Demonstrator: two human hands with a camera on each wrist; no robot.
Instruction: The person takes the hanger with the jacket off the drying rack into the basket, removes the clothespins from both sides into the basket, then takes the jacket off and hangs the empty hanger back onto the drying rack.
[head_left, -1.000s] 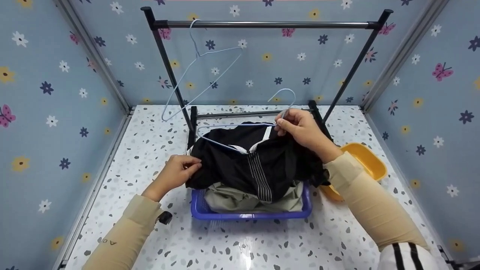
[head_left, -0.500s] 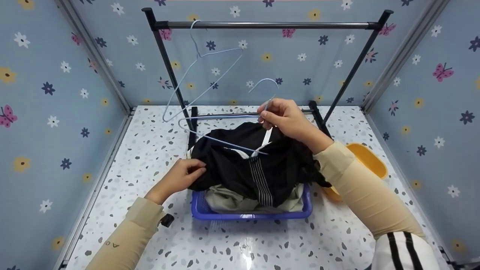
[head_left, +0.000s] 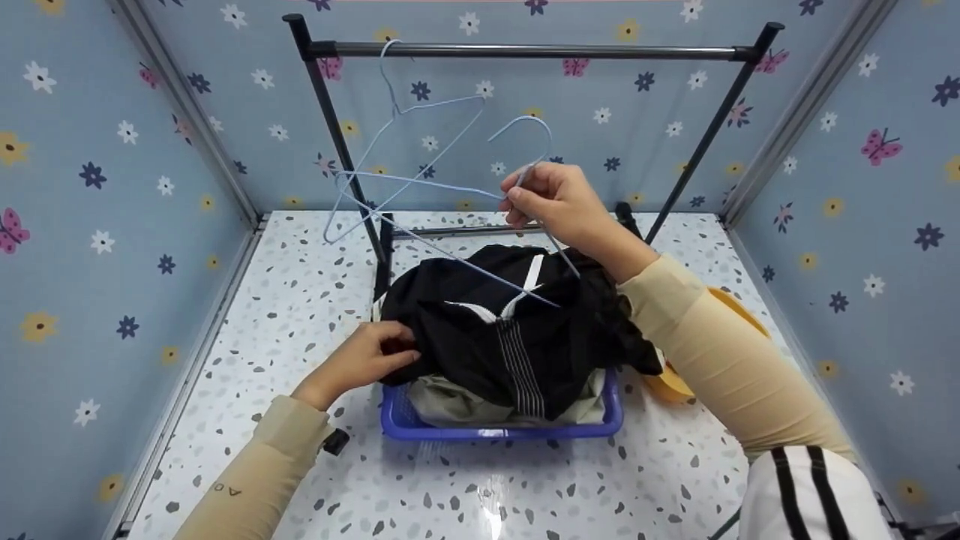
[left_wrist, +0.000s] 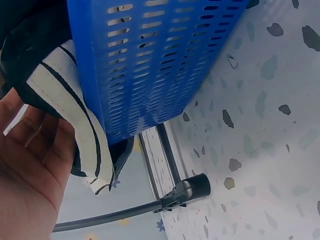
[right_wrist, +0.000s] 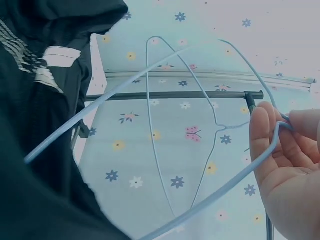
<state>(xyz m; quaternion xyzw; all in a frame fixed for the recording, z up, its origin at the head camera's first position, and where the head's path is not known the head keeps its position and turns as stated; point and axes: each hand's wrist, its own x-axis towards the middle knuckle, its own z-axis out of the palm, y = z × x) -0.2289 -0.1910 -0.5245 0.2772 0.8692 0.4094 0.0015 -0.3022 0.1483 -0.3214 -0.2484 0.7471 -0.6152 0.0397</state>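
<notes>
A black garment (head_left: 457,345) with white trim and thin white stripes lies over the blue-violet basket (head_left: 495,433). My left hand (head_left: 367,356) holds its left side, thumb in front and the other fingers behind the cloth. In the left wrist view, a white band with dark stripes (left_wrist: 70,100) hangs beside those fingers. Above the garment, my right hand (head_left: 559,202) pinches a light blue wire hanger (head_left: 465,260) at the neck below its hook. The hanger's left end is out in the air; its right end dips into the garment's neck opening and is hidden there.
Behind stands a black clothes rack (head_left: 525,51), with a second blue wire hanger (head_left: 442,100) on the left of its rail. Grey-green cloth (head_left: 457,397) fills the basket. A yellow tub (head_left: 667,386) sits on the right, partly behind my right arm.
My right hand has lifted the hanger up and to the left, raising its left end off the garment. The left hand has shifted slightly right and down with the cloth.
</notes>
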